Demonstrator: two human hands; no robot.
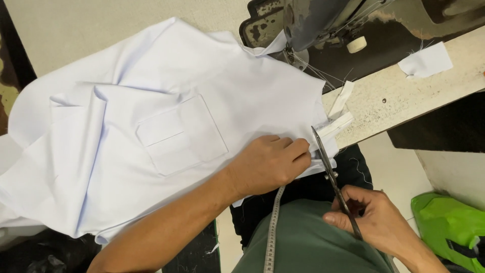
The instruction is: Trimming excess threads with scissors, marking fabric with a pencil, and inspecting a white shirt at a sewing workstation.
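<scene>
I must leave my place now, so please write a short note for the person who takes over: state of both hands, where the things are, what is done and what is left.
Left hand: pressing flat on the white shirt piece near its right edge, holding it on the table.
Right hand: holding the scissors, blades at the strip of cloth at the edge.
A pocket is already sewn on. The top corner of the cloth lies under the sewing machine.
A tape measure hangs over the lap.
Left: the cut at the edge does not look finished.
</scene>
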